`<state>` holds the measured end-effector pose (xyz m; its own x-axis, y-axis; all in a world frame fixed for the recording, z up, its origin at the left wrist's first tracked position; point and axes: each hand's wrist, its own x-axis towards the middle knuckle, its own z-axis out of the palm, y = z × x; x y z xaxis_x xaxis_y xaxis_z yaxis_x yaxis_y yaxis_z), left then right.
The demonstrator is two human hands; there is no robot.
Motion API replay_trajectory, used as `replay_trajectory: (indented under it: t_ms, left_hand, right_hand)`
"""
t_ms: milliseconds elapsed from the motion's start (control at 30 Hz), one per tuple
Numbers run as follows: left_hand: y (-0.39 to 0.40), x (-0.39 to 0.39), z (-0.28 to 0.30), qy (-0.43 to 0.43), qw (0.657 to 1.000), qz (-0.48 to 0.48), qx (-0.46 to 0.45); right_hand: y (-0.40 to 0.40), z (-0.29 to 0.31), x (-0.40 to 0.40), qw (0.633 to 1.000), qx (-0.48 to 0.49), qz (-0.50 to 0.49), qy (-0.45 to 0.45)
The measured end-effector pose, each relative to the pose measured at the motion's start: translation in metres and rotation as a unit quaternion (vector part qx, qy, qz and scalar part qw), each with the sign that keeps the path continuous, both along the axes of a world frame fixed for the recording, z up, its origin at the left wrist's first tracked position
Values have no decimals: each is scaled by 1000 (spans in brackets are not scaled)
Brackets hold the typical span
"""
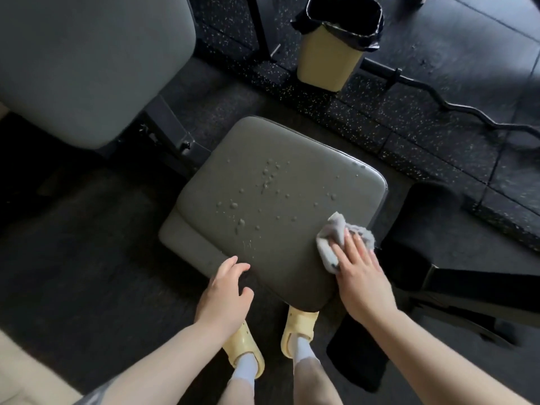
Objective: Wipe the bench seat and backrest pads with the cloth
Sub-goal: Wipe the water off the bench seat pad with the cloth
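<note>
at lower right of frame, limp light cloth (336, 238) under flat-fingered right hand (361, 264); best bunched and pressed, judging by slick wet seat pad (263, 229).

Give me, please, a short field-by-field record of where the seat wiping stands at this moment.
seat pad: grey, with water droplets across its middle, not yet wiped
cloth: grey, bunched, on the seat pad's near right corner
right hand: fingers straight, pressing the cloth flat on the pad
left hand: fingers loosely curled, holds nothing, at the pad's near left edge
backrest pad: upper left, grey; no droplets visible
bin: yellow with black liner, on the floor beyond the seat
</note>
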<state>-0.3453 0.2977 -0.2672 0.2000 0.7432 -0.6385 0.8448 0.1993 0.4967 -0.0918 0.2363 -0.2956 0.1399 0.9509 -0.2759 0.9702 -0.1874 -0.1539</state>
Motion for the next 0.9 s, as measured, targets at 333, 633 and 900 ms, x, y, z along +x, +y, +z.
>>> replay_trajectory:
  t_ms: [333,633,900]
  left_hand:
    - [16,36,-5,88,995,18,33]
    - [18,42,-22,108,992,70,-1]
    - [-5,47,-27,86,989,119,-27]
  right_hand:
    - [-4,10,-26,996,-50,66,44]
    - [87,5,-10,992,-61,-101,47]
    - [29,1,26,998,-30,-52,11]
